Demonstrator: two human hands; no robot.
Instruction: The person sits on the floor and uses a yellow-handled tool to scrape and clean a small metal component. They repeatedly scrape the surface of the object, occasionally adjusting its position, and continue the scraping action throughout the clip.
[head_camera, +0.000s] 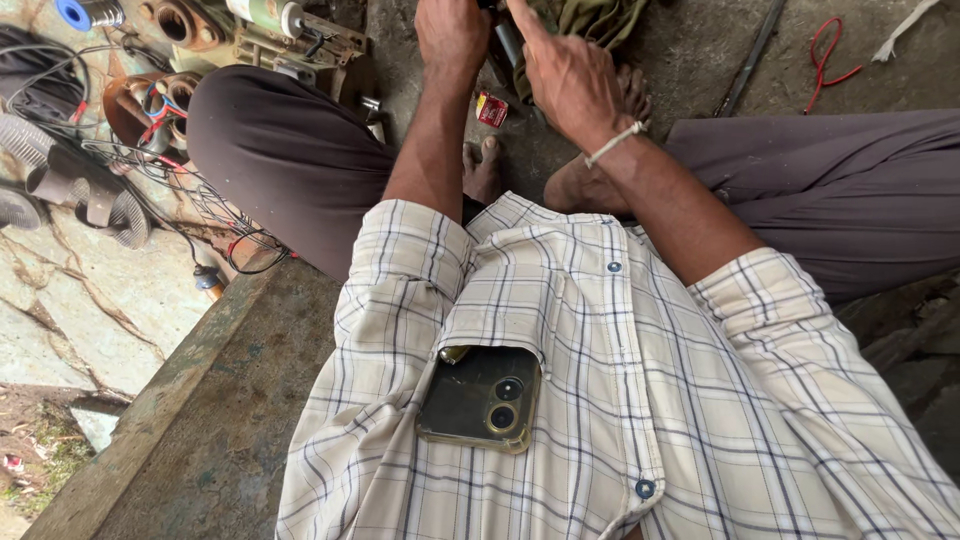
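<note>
I sit cross-legged in a checked shirt, both arms reaching forward. My left hand (452, 35) is at the frame's top edge, its fingers cut off from view. My right hand (572, 80), with a white string around the wrist, closes its thumb and fingers on a short grey metal tube (506, 42) between the two hands. An olive cloth (592, 16) lies bunched just behind the right hand. My bare feet (485, 165) rest below the hands.
A small red packet (491, 108) lies on the floor by the feet. Motor parts (270, 25), copper-wound coils (150, 100), a grey fan blade (90, 195) and tangled wires (205, 205) crowd the left. A red wire (825, 55) and a dark rod (750, 55) lie at the right. A phone (480, 398) sits in my shirt pocket.
</note>
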